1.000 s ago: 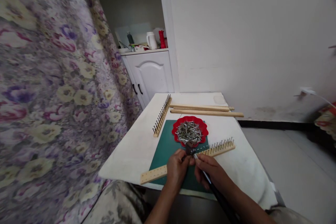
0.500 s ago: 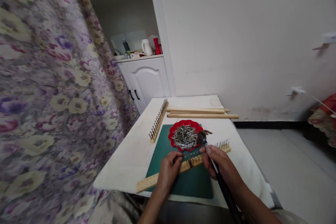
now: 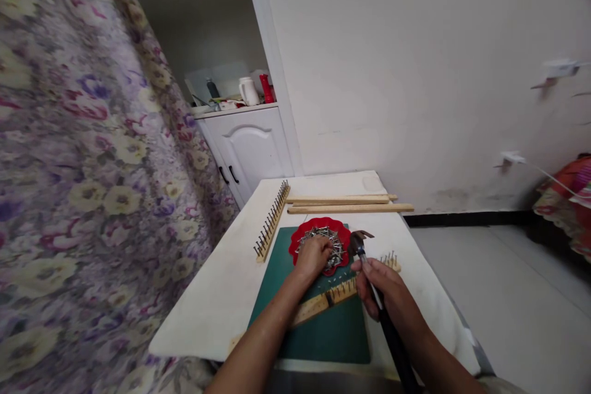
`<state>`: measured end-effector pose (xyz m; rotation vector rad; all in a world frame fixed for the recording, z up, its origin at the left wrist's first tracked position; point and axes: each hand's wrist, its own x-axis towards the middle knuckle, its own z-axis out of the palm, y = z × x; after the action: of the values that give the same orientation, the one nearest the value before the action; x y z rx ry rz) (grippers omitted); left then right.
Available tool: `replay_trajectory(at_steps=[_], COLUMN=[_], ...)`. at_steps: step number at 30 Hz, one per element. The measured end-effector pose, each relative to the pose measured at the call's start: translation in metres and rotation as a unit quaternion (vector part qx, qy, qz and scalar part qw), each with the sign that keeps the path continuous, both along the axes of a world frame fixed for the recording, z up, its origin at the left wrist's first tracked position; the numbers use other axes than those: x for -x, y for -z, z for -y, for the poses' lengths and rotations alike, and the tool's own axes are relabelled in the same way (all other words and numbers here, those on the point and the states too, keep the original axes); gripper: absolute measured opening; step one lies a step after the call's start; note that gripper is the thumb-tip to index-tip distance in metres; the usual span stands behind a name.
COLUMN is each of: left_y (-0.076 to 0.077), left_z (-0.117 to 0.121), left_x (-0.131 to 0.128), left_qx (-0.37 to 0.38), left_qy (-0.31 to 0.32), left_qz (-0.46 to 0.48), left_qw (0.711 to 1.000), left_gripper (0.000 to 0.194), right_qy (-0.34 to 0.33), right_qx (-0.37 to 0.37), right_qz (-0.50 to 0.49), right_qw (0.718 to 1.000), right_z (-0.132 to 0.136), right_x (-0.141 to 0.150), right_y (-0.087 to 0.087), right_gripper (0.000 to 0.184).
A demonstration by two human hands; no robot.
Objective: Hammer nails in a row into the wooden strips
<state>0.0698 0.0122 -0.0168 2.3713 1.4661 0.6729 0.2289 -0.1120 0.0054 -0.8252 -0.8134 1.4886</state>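
Note:
My left hand [image 3: 314, 255] reaches into a red scalloped bowl [image 3: 345, 234], its curled fingers among the loose nails [image 3: 339, 253]. What those fingers pinch, if anything, is hidden. In my right hand [image 3: 384, 286] is a claw hammer [image 3: 369, 271], gripped partway up its shaft, head up beside the bowl. Below both hands a wooden strip [image 3: 316, 306] lies slantwise across a green mat [image 3: 330, 345]. Nails stand in a row along its right part, and a dark mark crosses it near the middle. My left forearm covers part of its left section.
A second strip [image 3: 273, 221] with a row of upright nails lies at the table's left. Bare wooden strips [image 3: 351, 209] rest along the back of the white-covered table [image 3: 207, 301]. A floral curtain [image 3: 115, 197] hangs at left; a white cabinet [image 3: 253, 144] and wall stand behind.
My left hand has moved from the wooden strip up and forward into the bowl of nails. My right hand still holds the hammer in about the same place. The view has shifted slightly.

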Motion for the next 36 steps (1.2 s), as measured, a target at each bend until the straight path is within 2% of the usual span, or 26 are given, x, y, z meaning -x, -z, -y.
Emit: replay_trajectory(at_steps=[4, 9, 13, 18, 21, 23, 26, 29, 32, 36], left_y=[0.004, 0.006, 0.003, -0.007, -0.014, -0.017, -0.017, -0.015, -0.016, -0.022], left_z=[-0.012, -0.017, -0.013, -0.001, 0.012, 0.023, 0.043, 0.069, 0.096, 0.123], left_x=[-0.016, -0.02, -0.016, -0.005, 0.005, 0.012, 0.021, 0.024, 0.02, 0.011], left_qx=[0.014, 0.021, 0.012, -0.002, 0.0, 0.022, 0.088, 0.151, 0.172, 0.132], left_qy=[0.016, 0.013, 0.022, 0.032, 0.023, 0.02, 0.018, 0.011, 0.009, 0.024], left_qz=[-0.037, -0.057, -0.045, 0.001, 0.041, 0.107, 0.229, 0.311, 0.332, 0.306], left_qw=[0.999, 0.998, 0.999, 0.999, 0.999, 0.994, 0.969, 0.938, 0.927, 0.943], left_gripper=[0.011, 0.013, 0.01, 0.01, 0.014, 0.017, 0.017, 0.016, 0.017, 0.017], right_qy=[0.01, 0.007, 0.011, 0.015, 0.014, 0.009, 0.001, 0.016, 0.039, 0.026], right_qx=[-0.002, 0.001, 0.001, -0.003, -0.009, -0.013, -0.03, -0.043, -0.043, -0.05], right_qz=[-0.005, 0.003, 0.007, -0.006, 0.002, 0.011, 0.037, 0.074, 0.094, 0.079], right_qw=[1.0, 1.0, 1.0, 1.0, 1.0, 1.0, 0.999, 0.996, 0.994, 0.995], right_z=[-0.001, 0.002, 0.002, -0.002, -0.004, -0.004, -0.002, 0.001, 0.002, 0.001], right_x=[-0.005, -0.005, -0.004, -0.003, -0.002, -0.001, 0.003, 0.009, 0.015, 0.019], right_y=[-0.001, -0.003, 0.0, 0.005, 0.007, 0.007, 0.008, 0.008, 0.009, 0.013], right_gripper=[0.031, 0.033, 0.032, 0.031, 0.032, 0.032, 0.031, 0.032, 0.033, 0.031])
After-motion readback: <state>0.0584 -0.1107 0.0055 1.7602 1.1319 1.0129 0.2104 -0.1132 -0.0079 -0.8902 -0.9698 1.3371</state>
